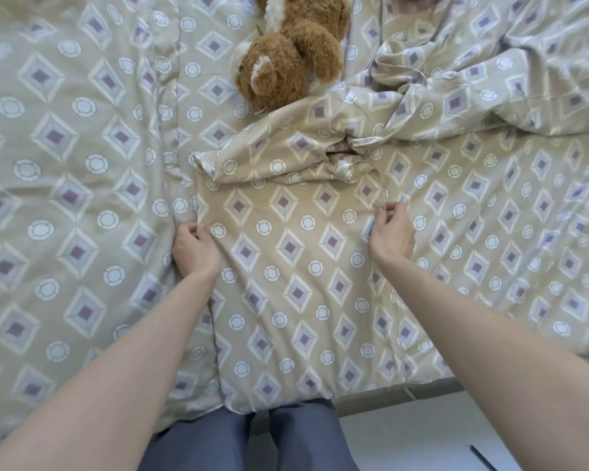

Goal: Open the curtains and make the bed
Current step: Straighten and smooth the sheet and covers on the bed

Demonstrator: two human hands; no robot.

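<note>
We are standing at the edge of the bed, looking down on it, partway through making it. The curtains are out of view, so we cannot say whether that half of the task is done.

Our left hand has its fingers curled over the left edge of a patterned cloth panel that runs from the bed's near edge toward the middle; it looks like a folded quilt or a pillow in its case, and we cannot tell which. Our right hand pinches the same panel's right edge, fingers together on a small gather of cloth. Between the two hands the panel lies fairly flat.

What remains is plain enough. Just beyond our hands the far end of the panel is bunched into a crumpled fold, and to the far right a heap of rumpled cover lies unspread in the same pattern. A brown plush toy lies on its side at the top middle, touching the crumpled cloth. The left part of the bed looks smoother, with only shallow creases.

We judge the bed-making to be at an early-to-middle stage: one piece is being squared, while the heap still needs spreading and the toy placing.
</note>
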